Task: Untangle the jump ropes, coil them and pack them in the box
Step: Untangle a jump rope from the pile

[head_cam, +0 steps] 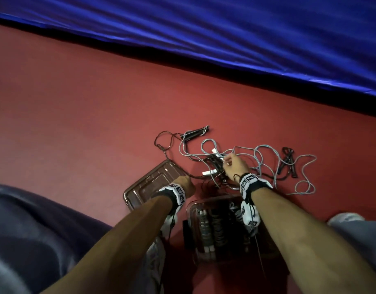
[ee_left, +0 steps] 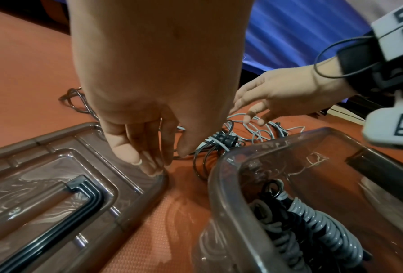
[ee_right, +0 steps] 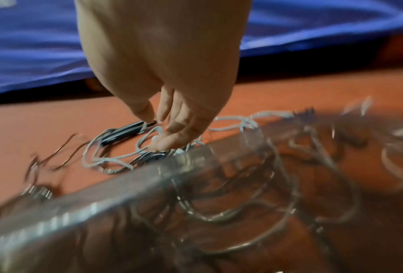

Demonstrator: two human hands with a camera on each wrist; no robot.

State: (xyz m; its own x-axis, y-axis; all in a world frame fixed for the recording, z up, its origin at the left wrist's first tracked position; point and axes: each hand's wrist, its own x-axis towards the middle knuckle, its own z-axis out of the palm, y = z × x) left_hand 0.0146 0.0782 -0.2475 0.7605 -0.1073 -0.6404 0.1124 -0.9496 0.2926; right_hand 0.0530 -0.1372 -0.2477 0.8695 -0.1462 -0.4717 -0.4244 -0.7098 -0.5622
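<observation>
A tangle of jump ropes lies on the red floor: a grey rope (head_cam: 258, 154) in loose loops and a thin dark rope (head_cam: 164, 141) with black handles (head_cam: 195, 132). My right hand (head_cam: 230, 163) hovers over the middle of the tangle, its spread fingers (ee_right: 170, 136) touching grey strands. At the near corner of the clear lid (head_cam: 144, 183), my left hand (head_cam: 185, 184) has its fingers (ee_left: 149, 162) curled down, pinching the dark rope that runs off to the right. The clear box (head_cam: 190, 209) stands between my forearms and holds coiled ropes (head_cam: 214, 228).
A blue mat (head_cam: 246, 39) runs along the back. More black handles (head_cam: 289, 162) lie at the tangle's right end. My legs in grey cloth (head_cam: 34, 240) flank the box. Open red floor (head_cam: 76, 124) lies to the left.
</observation>
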